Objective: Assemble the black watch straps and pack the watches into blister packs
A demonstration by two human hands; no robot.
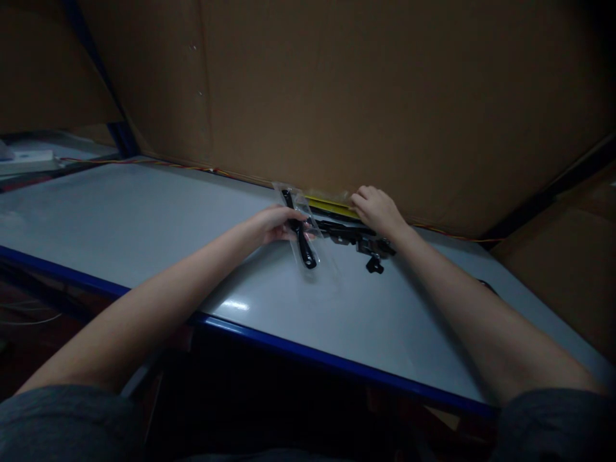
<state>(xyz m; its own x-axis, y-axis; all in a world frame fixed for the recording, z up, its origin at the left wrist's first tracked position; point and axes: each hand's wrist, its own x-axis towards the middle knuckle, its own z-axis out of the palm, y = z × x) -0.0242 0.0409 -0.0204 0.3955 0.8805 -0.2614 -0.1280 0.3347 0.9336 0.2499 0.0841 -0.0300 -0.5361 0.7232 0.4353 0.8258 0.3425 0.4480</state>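
My left hand [276,224] is closed around a clear plastic bag [299,205] that holds a long black part [303,240]; the bag stands tilted above the white table [144,218]. My right hand [378,208] reaches to the back edge of the table, fingers curled down on a stack of clear and yellow-edged bags [332,200] against the cardboard wall. Black metal parts [359,239] lie on the table just under my right wrist, with a small black knob [374,264] beside them.
A tall brown cardboard wall [360,90] closes off the back of the table. A thin red-yellow wire [158,163] runs along its base. The table has a blue front edge [289,346]. White items [29,157] lie at the far left.
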